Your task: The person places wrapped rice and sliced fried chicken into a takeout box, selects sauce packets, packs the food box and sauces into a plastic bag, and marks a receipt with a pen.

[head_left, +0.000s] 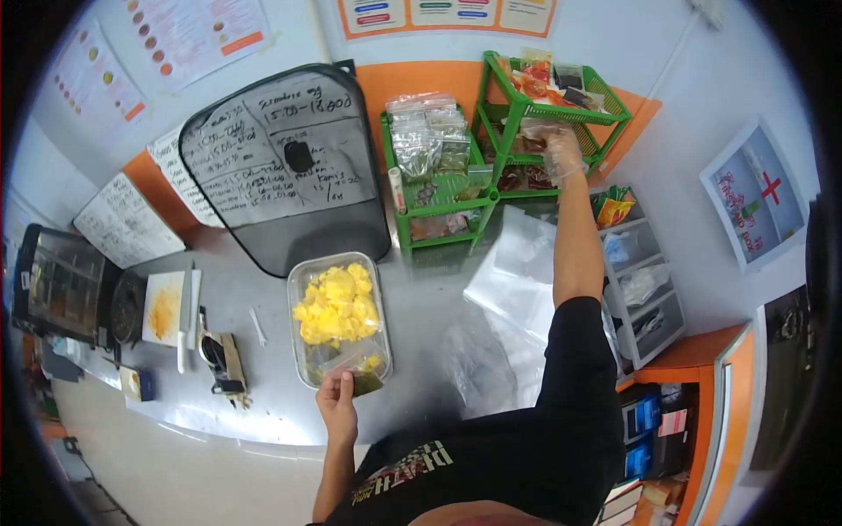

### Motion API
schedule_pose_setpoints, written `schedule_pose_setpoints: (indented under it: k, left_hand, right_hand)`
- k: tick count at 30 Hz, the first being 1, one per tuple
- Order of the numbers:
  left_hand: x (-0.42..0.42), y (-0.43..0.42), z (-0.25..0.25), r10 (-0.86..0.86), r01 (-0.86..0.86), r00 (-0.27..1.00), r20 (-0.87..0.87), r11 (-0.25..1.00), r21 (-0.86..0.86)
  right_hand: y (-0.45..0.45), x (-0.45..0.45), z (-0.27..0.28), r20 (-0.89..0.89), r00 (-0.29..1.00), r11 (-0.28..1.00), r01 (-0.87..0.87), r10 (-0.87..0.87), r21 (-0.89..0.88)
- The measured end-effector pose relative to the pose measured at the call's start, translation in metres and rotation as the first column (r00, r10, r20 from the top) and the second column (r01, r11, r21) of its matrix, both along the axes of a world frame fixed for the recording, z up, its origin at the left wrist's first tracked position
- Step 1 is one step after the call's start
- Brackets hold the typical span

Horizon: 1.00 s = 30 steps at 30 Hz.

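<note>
My left hand (pixel 338 401) pinches a small clear zip bag (pixel 364 379) with dark green contents, held over the near edge of a tray. That metal tray (pixel 300 272) carries soft yellow chunks (pixel 338 302) that look like scrambled egg. My right hand (pixel 561 151), in a clear plastic glove, reaches into the middle level of a green tiered rack (pixel 517 110). Its fingers are partly hidden there, and whether they grip anything is unclear. Packets (pixel 537 86) lie in the rack's top basket. Dark red packets (pixel 537 177) sit on a lower level.
Beside the rack, a green basket (pixel 447 210) holds several zip bags (pixel 427 131). A mesh-framed board (pixel 285 250) leans behind the tray. Clear plastic sheets (pixel 509 280) lie under my right arm. To the left are a knife (pixel 182 351), a cutting board (pixel 164 307) and a black oven (pixel 66 285).
</note>
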<state>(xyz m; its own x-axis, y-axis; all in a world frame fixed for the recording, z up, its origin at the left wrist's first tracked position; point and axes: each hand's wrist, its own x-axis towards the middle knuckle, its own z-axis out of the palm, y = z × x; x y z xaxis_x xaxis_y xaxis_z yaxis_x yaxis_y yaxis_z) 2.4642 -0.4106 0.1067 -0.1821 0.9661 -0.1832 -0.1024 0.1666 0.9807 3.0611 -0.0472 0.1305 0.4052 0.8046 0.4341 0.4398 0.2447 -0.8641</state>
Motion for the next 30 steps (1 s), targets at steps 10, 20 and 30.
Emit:
schedule_pose_setpoints:
  k: [10, 20, 30]
  left_hand:
    - [-0.100, -0.039, 0.019, 0.140, -0.153, 0.961, 0.238, 0.987, 0.040]
    - [-0.334, -0.153, 0.016, 0.254, -0.288, 0.942, 0.221, 0.948, 0.137]
    - [-0.498, -0.208, -0.008, 0.537, -0.656, 0.648, 0.540, 0.754, 0.037]
  right_hand:
    - [-0.242, -0.271, 0.092, -0.291, 0.955, 0.993, 0.083, -0.054, 0.088]
    - [-0.397, -0.747, 0.050, -0.348, 0.394, 0.343, -0.918, 0.851, -0.200]
    - [-0.444, -1.004, -0.012, -0.449, 0.258, 0.152, -0.954, 0.856, -0.259]
